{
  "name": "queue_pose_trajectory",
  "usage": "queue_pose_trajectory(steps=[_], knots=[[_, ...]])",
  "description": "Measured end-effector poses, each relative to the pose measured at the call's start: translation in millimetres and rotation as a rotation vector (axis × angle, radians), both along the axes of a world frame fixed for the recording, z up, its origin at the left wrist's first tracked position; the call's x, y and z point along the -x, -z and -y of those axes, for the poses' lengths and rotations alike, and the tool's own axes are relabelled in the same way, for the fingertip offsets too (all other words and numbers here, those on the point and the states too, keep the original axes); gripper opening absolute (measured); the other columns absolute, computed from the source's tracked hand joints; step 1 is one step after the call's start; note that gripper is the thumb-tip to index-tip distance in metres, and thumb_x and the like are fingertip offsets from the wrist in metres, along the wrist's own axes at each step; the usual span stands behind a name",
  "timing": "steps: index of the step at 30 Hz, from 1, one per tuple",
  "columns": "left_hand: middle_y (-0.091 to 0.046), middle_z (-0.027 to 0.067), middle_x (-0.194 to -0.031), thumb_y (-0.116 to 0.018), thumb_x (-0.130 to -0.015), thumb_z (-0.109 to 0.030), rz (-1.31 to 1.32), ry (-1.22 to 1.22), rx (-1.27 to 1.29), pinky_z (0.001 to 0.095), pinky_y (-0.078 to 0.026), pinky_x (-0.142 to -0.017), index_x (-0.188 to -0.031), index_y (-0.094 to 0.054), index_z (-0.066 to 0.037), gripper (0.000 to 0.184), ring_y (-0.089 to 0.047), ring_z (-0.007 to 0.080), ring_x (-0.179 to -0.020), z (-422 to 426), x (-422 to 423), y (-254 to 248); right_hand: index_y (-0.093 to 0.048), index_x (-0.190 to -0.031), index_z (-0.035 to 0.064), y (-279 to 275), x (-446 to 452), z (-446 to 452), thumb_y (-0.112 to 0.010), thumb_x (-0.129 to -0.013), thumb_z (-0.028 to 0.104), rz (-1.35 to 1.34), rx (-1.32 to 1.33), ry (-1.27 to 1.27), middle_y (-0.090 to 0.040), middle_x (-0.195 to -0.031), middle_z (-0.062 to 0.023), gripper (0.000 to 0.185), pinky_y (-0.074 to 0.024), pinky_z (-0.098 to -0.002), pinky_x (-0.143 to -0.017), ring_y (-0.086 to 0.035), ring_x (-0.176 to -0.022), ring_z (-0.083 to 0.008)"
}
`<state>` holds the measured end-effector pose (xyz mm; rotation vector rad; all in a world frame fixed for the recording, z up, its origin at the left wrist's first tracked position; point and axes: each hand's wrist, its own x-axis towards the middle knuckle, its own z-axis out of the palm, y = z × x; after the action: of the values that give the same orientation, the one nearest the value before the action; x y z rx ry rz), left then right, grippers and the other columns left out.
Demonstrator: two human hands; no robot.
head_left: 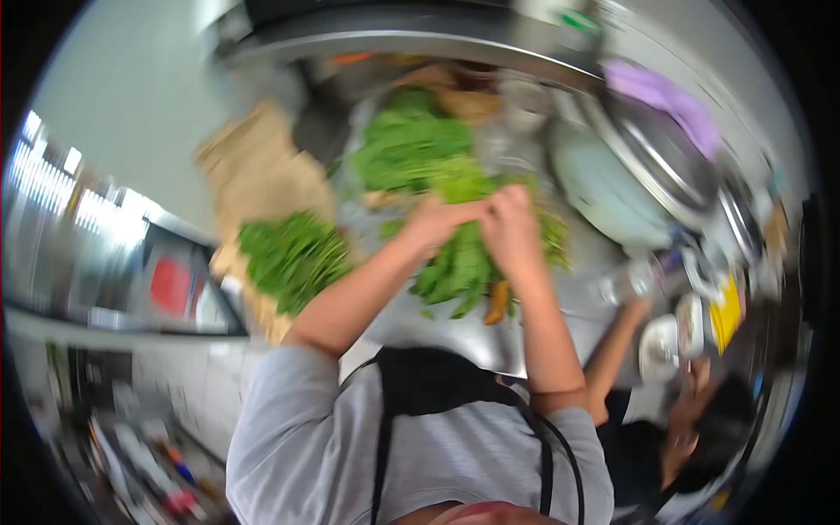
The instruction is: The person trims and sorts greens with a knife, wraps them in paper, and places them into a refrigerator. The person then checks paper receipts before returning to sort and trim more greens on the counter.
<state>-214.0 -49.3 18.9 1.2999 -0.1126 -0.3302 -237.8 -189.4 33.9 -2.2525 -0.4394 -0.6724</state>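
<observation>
Both my hands meet over leafy greens on a metal counter. My left hand is closed near the stems, its fingers touching the other hand. Beside it my right hand pinches the greens, with blur over the fingertips. Below the hands hangs or lies a bunch of green leaves. Behind them is a larger pile of greens. Another bunch rests on brown paper at the left. A brownish-orange piece lies near the lower leaves.
A large pale bowl with a metal lid and purple cloth stands at the right. Another person in black is at the lower right, one arm reaching near a clear container. White dishes stand nearby.
</observation>
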Motion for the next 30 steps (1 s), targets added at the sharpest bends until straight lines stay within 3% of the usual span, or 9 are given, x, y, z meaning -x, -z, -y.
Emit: queue_pose_trajectory(steps=[2,5,9,11,14,17,19,26,30], knots=[[-0.059,0.0041,-0.098,-0.070,-0.070,-0.008,0.061,-0.090,0.031,0.0278,-0.045,-0.077,-0.105,-0.054,-0.003,0.039,-0.055,0.0133,-0.086,-0.1,4.1,0.0,-0.052,-0.088,0.0025,0.4,0.5,3.4,-0.064,-0.068,0.007,0.006,0.021,0.004,-0.050,-0.091,-0.0168,0.025,-0.0432,-0.0390,-0.070,-0.051,-0.082,-0.0343],[-0.058,0.0036,-0.100,-0.070,-0.069,-0.008,0.130,-0.098,0.040,0.0286,-0.044,-0.080,-0.109,-0.051,-0.002,0.045,-0.055,0.0136,-0.088,-24.1,6.6,-37.2,-0.051,-0.101,0.0034,-10.5,-1.2,5.6,-0.066,-0.069,0.008,-0.071,-0.231,-0.137,-0.047,-0.101,-0.0114,0.035,-0.0429,-0.0307,-0.070,-0.048,-0.077,-0.0203],[-0.062,0.0083,-0.088,-0.070,-0.065,-0.012,0.567,-0.304,-0.622,0.0313,-0.047,-0.076,-0.102,-0.053,-0.002,0.042,-0.059,0.0183,-0.081,-94.5,26.4,-128.7,-0.051,-0.102,0.0037,-14.7,-1.4,2.4,-0.065,-0.070,0.007,-0.077,-0.260,-0.179,-0.045,-0.102,-0.0084,0.034,-0.0416,-0.0276,-0.070,-0.045,-0.076,-0.0150],[-0.062,0.0128,-0.088,-0.068,-0.065,-0.018,0.696,-0.419,-1.196,0.0348,-0.047,-0.075,-0.099,-0.052,-0.003,0.040,-0.060,0.0276,-0.084,-123.0,28.4,-154.5,-0.052,-0.101,0.0040,-7.1,-8.2,1.2,-0.065,-0.070,0.006,-0.116,-0.264,-0.215,-0.046,-0.102,-0.0081,0.034,-0.0413,-0.0276,-0.070,-0.045,-0.075,-0.0149],[-0.061,0.0154,-0.090,-0.063,-0.067,-0.022,0.511,-0.350,-1.645,0.0399,-0.045,-0.076,-0.096,-0.052,-0.004,0.035,-0.058,0.0328,-0.086,-148.4,32.8,-161.8,-0.052,-0.101,0.0041,4.9,-4.9,-13.0,-0.064,-0.072,0.007,-0.224,-0.220,-0.301,-0.047,-0.100,-0.0084,0.032,-0.0434,-0.0293,-0.066,-0.048,-0.073,-0.0158],[-0.062,0.0148,-0.090,-0.061,-0.067,-0.021,0.295,-0.241,-1.971,0.0424,-0.044,-0.078,-0.095,-0.053,-0.005,0.033,-0.059,0.0306,-0.086,-175.7,26.0,-125.6,-0.052,-0.102,0.0047,18.6,-3.0,-22.1,-0.064,-0.072,0.010,-0.289,-0.121,-0.406,-0.050,-0.097,-0.0097,0.032,-0.0451,-0.0310,-0.064,-0.051,-0.072,-0.0193],[-0.062,0.0151,-0.090,-0.064,-0.065,-0.026,0.205,-0.171,-1.995,0.0419,-0.044,-0.077,-0.101,-0.052,-0.007,0.043,-0.058,0.0318,-0.087,-197.6,17.3,-99.6,-0.052,-0.102,0.0053,22.2,2.5,-29.6,-0.064,-0.072,0.012,-0.339,-0.039,-0.453,-0.051,-0.096,-0.0101,0.032,-0.0453,-0.0308,-0.064,-0.052,-0.072,-0.0206],[-0.061,0.0155,-0.091,-0.068,-0.061,-0.033,0.138,0.082,-1.870,0.0414,-0.045,-0.079,-0.104,-0.051,-0.004,0.054,-0.058,0.0319,-0.089,-263.0,-19.0,10.7,-0.053,-0.101,0.0070,31.9,5.6,-77.6,-0.064,-0.072,0.015,-0.425,0.123,-0.494,-0.053,-0.097,-0.0135,0.032,-0.0441,-0.0377,-0.075,-0.054,-0.086,-0.0319],[-0.061,0.0165,-0.092,-0.068,-0.059,-0.035,0.184,-0.138,-1.791,0.0395,-0.047,-0.075,-0.100,-0.052,-0.006,0.053,-0.059,0.0306,-0.087,-264.9,-11.0,61.5,-0.052,-0.105,0.0073,49.3,7.3,-135.5,-0.067,-0.069,0.020,-0.406,0.216,-0.525,-0.052,-0.101,-0.0136,0.040,-0.0425,-0.0388,-0.079,-0.051,-0.093,-0.0323]])
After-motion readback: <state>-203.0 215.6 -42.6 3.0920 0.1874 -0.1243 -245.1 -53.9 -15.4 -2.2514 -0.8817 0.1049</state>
